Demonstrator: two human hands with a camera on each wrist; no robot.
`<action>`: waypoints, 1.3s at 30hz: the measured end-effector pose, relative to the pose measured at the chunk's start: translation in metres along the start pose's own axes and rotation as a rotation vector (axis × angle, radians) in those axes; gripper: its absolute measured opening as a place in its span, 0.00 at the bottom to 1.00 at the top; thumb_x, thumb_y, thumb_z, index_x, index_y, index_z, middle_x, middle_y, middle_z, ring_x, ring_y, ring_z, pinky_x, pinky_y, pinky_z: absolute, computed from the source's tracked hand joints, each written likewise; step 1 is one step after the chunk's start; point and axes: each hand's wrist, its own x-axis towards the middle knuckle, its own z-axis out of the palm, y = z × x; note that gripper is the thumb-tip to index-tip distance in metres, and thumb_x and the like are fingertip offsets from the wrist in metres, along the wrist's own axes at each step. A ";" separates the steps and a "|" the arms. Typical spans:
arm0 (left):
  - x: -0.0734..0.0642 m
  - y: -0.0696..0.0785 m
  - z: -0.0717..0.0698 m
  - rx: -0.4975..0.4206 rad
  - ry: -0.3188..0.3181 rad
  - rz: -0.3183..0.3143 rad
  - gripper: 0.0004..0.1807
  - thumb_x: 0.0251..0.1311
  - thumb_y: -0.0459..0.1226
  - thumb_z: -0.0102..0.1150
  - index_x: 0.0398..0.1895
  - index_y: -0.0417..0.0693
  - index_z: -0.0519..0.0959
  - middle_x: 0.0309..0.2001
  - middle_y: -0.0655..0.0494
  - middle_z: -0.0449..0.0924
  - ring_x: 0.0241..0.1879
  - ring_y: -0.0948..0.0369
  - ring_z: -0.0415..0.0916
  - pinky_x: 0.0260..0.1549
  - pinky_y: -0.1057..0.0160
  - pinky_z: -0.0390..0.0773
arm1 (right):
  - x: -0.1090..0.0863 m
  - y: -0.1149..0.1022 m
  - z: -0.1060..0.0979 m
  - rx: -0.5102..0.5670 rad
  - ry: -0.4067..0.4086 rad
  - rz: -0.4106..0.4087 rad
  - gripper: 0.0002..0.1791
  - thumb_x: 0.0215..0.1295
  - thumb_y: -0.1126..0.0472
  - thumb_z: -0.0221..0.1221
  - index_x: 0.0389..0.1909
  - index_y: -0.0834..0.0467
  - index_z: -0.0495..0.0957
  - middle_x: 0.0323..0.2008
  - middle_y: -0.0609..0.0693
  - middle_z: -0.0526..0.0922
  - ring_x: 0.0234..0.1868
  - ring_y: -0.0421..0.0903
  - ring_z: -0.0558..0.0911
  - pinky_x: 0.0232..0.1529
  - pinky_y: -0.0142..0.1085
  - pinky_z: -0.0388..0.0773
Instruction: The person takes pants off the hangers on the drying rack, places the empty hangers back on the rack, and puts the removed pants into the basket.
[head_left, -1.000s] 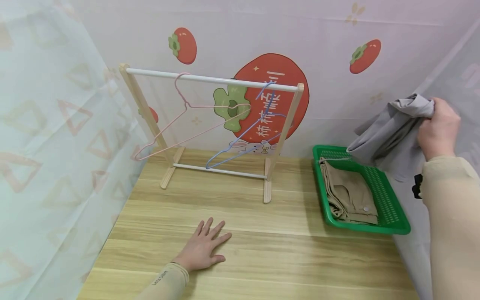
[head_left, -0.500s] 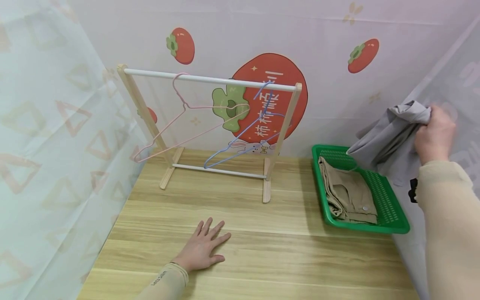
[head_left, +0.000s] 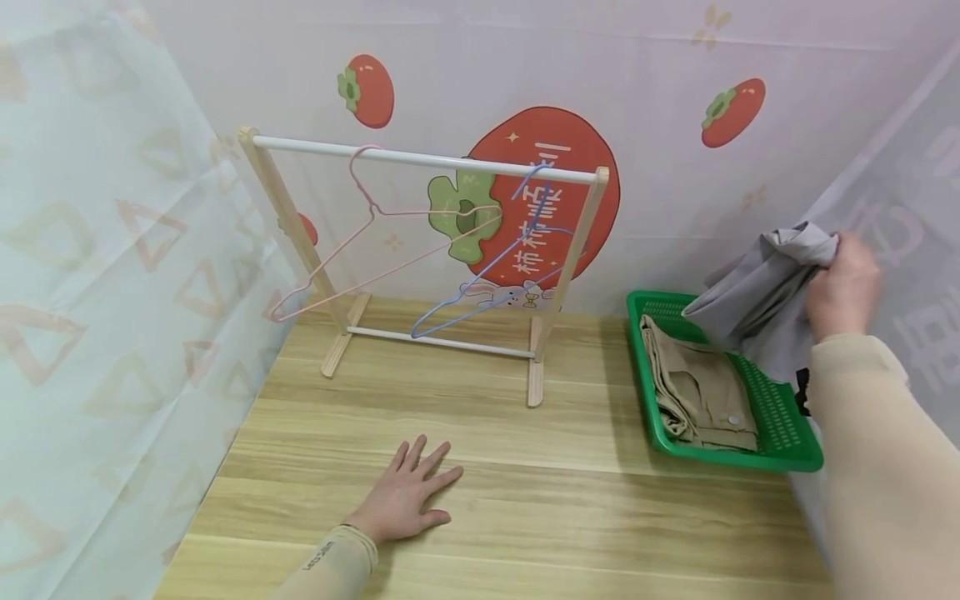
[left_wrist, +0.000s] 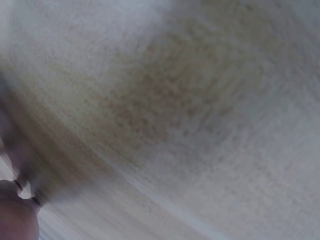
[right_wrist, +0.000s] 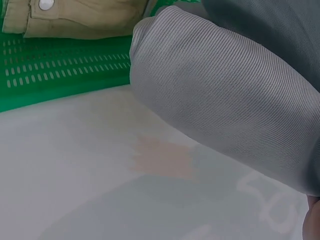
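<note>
My right hand (head_left: 846, 285) grips a bunched grey garment (head_left: 768, 287) by its upper edge, holding it over the back right of a green basket (head_left: 652, 417). Its lower folds hang down in front of the basket's far part; the garment's kind cannot be told. Folded khaki trousers (head_left: 701, 387) with a metal button lie inside the basket. In the right wrist view the ribbed grey cloth (right_wrist: 215, 95) fills the upper right, beside the basket wall (right_wrist: 65, 70). My left hand (head_left: 405, 496) rests palm down on the table, fingers spread, touching nothing else.
A small wooden rack (head_left: 577, 250) with a white rail (head_left: 427, 160) stands at the back. A pink hanger (head_left: 330, 258) and a blue hanger (head_left: 480, 287) hang from it. Printed cloth walls (head_left: 97, 333) enclose the wooden table (head_left: 570, 517).
My right hand has come down and slightly left with the grey garment, closer to the basket. The left hand has stayed in place.
</note>
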 end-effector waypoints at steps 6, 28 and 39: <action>0.000 0.000 -0.001 -0.009 0.004 0.004 0.39 0.66 0.68 0.50 0.77 0.66 0.66 0.81 0.47 0.52 0.77 0.32 0.48 0.71 0.31 0.52 | -0.009 0.007 0.013 0.010 0.026 0.003 0.20 0.68 0.76 0.37 0.58 0.73 0.68 0.52 0.76 0.72 0.57 0.77 0.69 0.59 0.66 0.61; 0.000 0.001 -0.001 -0.046 -0.019 -0.009 0.38 0.67 0.65 0.53 0.77 0.64 0.66 0.81 0.47 0.51 0.77 0.32 0.46 0.71 0.30 0.50 | -0.079 0.028 0.061 -0.050 -0.422 -0.266 0.25 0.67 0.81 0.47 0.65 0.73 0.64 0.58 0.78 0.70 0.57 0.77 0.71 0.55 0.69 0.68; 0.000 0.001 -0.002 -0.045 -0.028 -0.007 0.38 0.67 0.64 0.54 0.77 0.64 0.65 0.81 0.47 0.51 0.77 0.32 0.46 0.71 0.30 0.50 | -0.117 0.027 0.063 -0.051 -0.623 -0.633 0.30 0.61 0.83 0.54 0.66 0.71 0.68 0.59 0.74 0.75 0.57 0.72 0.76 0.53 0.63 0.76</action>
